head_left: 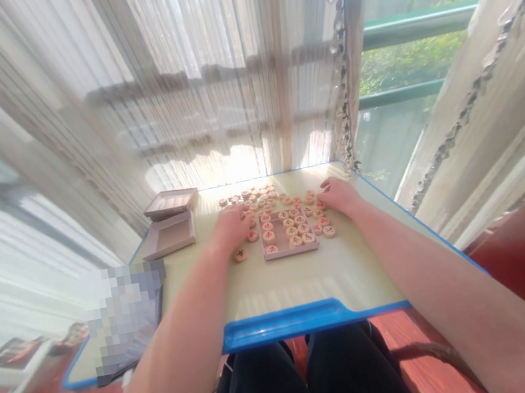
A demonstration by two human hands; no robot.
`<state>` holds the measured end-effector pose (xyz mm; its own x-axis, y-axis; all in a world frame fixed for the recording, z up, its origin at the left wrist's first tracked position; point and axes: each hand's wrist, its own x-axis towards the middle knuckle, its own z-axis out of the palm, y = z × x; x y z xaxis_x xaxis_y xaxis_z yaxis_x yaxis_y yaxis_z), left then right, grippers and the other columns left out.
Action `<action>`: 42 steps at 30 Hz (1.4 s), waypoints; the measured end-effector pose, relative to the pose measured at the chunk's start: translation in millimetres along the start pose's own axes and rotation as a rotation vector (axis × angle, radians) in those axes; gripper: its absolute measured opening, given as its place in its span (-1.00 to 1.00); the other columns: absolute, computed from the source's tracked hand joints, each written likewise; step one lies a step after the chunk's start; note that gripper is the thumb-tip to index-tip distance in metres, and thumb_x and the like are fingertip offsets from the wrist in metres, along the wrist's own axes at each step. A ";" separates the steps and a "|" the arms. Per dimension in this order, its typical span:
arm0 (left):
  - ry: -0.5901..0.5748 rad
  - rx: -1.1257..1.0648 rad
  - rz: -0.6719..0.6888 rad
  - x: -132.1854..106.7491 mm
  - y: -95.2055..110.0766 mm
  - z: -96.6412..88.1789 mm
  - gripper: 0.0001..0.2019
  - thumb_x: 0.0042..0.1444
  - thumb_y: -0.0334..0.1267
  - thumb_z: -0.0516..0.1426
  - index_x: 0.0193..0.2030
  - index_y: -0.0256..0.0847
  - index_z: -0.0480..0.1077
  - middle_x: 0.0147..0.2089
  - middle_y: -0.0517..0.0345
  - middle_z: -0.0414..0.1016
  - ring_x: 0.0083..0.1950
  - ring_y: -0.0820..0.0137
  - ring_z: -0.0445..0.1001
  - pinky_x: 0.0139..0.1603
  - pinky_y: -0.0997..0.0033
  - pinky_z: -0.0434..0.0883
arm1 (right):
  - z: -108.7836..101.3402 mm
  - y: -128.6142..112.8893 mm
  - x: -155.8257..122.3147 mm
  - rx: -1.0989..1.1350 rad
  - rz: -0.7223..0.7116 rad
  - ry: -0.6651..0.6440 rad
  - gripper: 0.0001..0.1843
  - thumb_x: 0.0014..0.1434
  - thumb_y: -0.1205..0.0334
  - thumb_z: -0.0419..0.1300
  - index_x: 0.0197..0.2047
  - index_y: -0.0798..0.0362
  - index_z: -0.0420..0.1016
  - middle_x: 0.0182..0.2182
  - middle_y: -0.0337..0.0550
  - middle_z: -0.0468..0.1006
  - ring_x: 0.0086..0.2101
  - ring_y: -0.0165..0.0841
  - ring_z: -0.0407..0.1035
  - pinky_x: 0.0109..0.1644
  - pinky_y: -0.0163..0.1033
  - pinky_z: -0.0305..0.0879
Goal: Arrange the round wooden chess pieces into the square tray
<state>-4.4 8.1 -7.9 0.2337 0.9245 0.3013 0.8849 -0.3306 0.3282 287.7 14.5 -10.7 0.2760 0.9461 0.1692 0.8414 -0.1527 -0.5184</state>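
Round wooden xiangqi pieces (252,235) with red or dark characters lie loose on the table around a shallow box (292,251). Inside the box, pieces stand in columns: red ones (269,236) along the left wall, dark ones (295,241) along the right, with a bare strip between. Left of the box, my left hand (232,227) rests low among loose pieces, fingers stretched over them and apart; its fingertips partly hide the pieces there. On the other side my right hand (339,195) is open beside loose pieces (310,200), thumb and index finger apart.
Two shallow box parts, one tray (168,235) and another (171,202) behind it, sit at the table's back left. A blurred-out grey item (132,321) lies at the left edge. The table (279,288) has a blue rim; sheer curtains (224,95) hang behind it.
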 end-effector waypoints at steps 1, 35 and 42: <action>-0.009 -0.008 -0.012 0.2 0.3 -0.1 -0.64 0.16 -0.20 -0.05 -0.01 -0.24 0.43 0.01 -0.02 0.47 0.07 0.23 0.38 0.11 0.29 0.30 | -0.4 -0.3 0.0 0.003 -0.003 -0.003 -0.58 -0.06 0.20 0.18 -0.08 0.12 0.42 -0.21 -0.07 0.55 -0.19 -0.26 0.41 -0.14 -0.23 0.26; -0.080 0.167 -0.120 4.3 -15.5 6.7 -0.61 0.21 -0.31 -0.19 -0.06 -0.32 0.40 -0.02 -0.18 0.47 0.02 0.18 0.43 0.01 0.29 0.34 | -6.6 -10.9 -9.7 -0.032 -0.260 0.074 -0.68 -0.01 0.37 0.05 -0.23 0.03 0.56 -0.23 -0.14 0.58 -0.17 -0.29 0.40 -0.08 -0.24 0.29; -0.078 0.204 -0.129 1.6 -14.5 5.2 -0.63 0.11 -0.43 -0.12 -0.02 -0.28 0.39 0.02 -0.13 0.46 0.04 0.21 0.43 0.00 0.33 0.34 | -3.4 -7.6 -8.9 -0.070 -0.242 0.157 -0.62 0.02 0.37 0.03 -0.12 0.07 0.54 -0.18 -0.05 0.53 -0.11 -0.23 0.35 0.04 -0.17 0.22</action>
<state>-14.7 15.3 -16.8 0.1370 0.9710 0.1959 0.9706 -0.1711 0.1691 280.4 6.3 -5.5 0.1276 0.9024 0.4117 0.9200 0.0474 -0.3890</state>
